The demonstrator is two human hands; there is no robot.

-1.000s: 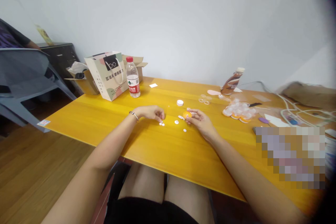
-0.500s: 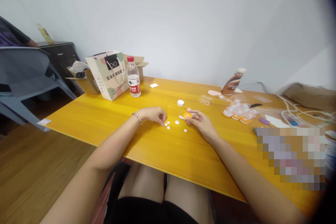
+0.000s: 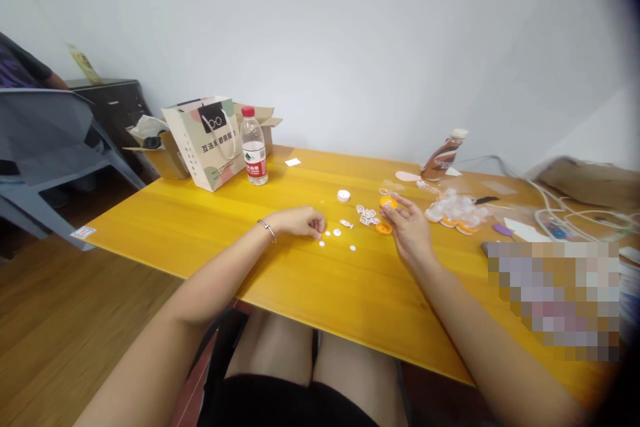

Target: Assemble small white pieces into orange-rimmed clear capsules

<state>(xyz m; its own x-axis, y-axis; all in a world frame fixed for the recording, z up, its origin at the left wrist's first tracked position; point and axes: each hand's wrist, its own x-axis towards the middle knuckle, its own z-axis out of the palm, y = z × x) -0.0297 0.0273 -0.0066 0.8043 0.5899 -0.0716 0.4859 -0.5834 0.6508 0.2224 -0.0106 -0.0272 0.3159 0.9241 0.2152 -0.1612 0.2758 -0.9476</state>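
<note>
My right hand (image 3: 409, 227) pinches an orange round plastic piece (image 3: 389, 202) a little above the table. Just below it lies a second orange round piece (image 3: 383, 229), close to the fingers. My left hand (image 3: 304, 221) rests low over the table with curled, closed fingers; whatever they hold is hidden. Small white discs (image 3: 322, 244) lie beside its fingertips. A slightly larger white disc (image 3: 337, 232) sits between the hands, near several white patterned cut-out pieces (image 3: 368, 216). Behind these stands a white round cap-like part (image 3: 343, 195).
A water bottle (image 3: 255, 153), a paper bag (image 3: 205, 147) and an open cardboard box (image 3: 173, 157) stand back left. To the right are a brown drink bottle (image 3: 443, 157), clear-and-orange plastic pieces (image 3: 457, 211), a purple piece (image 3: 502, 230) and white cables (image 3: 545, 203). A person sits far left.
My right hand has moved right with the orange piece, uncovering the patterned pieces and the second orange piece. My left hand has shifted slightly right over the small discs.
</note>
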